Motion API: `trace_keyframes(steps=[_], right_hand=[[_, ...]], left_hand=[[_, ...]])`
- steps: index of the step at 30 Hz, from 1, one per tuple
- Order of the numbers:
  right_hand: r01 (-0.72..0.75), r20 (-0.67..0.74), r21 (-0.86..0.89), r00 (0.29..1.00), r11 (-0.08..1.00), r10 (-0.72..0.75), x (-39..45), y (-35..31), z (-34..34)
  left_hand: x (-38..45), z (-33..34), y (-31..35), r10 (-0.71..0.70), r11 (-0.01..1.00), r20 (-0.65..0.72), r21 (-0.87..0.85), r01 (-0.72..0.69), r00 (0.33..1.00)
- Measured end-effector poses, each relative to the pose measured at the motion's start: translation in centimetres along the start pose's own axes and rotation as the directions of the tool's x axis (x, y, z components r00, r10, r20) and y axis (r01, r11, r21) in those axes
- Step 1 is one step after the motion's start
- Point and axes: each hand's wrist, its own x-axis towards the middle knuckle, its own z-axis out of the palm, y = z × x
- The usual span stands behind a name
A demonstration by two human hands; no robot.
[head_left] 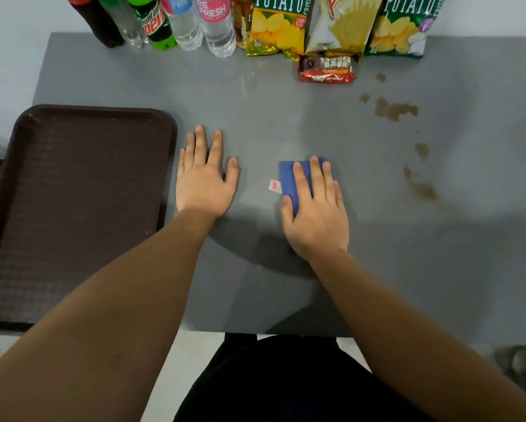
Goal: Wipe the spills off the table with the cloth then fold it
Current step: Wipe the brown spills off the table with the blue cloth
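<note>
Cloth (289, 181) under flat right hand (316, 220) — spills (394, 109) unwiped

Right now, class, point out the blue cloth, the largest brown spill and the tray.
blue cloth (289, 181): head view, bare left part beside the fingers.
largest brown spill (392, 110): head view, its middle.
tray (82, 190): head view, bare floor.

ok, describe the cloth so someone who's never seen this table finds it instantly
On the grey table, look right of the dark brown plastic tray and past the bare left hand lying flat on the surface. The right hand lies flat on a small folded blue cloth near the table's middle. It is the only blue item, with a white-and-red tag poking out on its left edge.
</note>
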Motion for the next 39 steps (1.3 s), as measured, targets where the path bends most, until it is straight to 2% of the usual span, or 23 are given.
trace_keyframes(steps=[6,10,13,16,19,23,25,32,39], right_hand=[[-0.153,-0.022,-0.006,0.988,0.988,0.153,1.9,5.4,-2.0],[-0.263,-0.03,-0.023,0.965,0.965,0.262,-0.2,8.7,-3.2],[-0.314,-0.056,-0.035,0.948,0.949,0.312,-3.0,8.7,-3.3],[-0.324,-0.028,-0.073,0.946,0.943,0.322,-5.2,6.7,-2.8],[-0.277,-0.004,-0.077,0.961,0.958,0.278,-5.0,5.3,-2.3],[-0.134,0.02,-0.039,0.991,0.99,0.135,-0.6,5.5,-2.1],[-0.111,0.039,-0.03,0.993,0.993,0.112,2.8,6.0,-2.0],[-0.225,0.061,-0.023,0.972,0.974,0.226,13.1,10.2,-2.8],[-0.334,0.026,-0.028,0.942,0.942,0.334,12.9,12.7,-3.4]], left_hand=[[0.0,-0.2,0.0,0.002,1.0,0.032,-0.002,-0.002,0.999],[0.1,-0.4,0.4,-0.016,1.0,0.052,0.009,0.016,0.999],[-0.1,-0.9,1.4,0.008,1.0,0.004,0.02,-0.008,1.0],[-0.2,-1.1,4.0,0.071,0.997,-0.039,-0.03,-0.073,0.997],[0.2,-0.4,7.5,0.119,0.991,0.009,-0.061,-0.118,0.993],[0.5,1.6,10.5,0.109,0.993,0.074,-0.051,-0.106,0.991],[0.5,2.5,10.5,0.089,0.996,0.077,-0.021,-0.088,0.993],[0.6,3.6,10.1,0.083,0.997,0.004,-0.002,-0.083,0.997],[0.7,3.8,9.9,0.091,0.996,-0.006,-0.003,-0.091,0.996]])
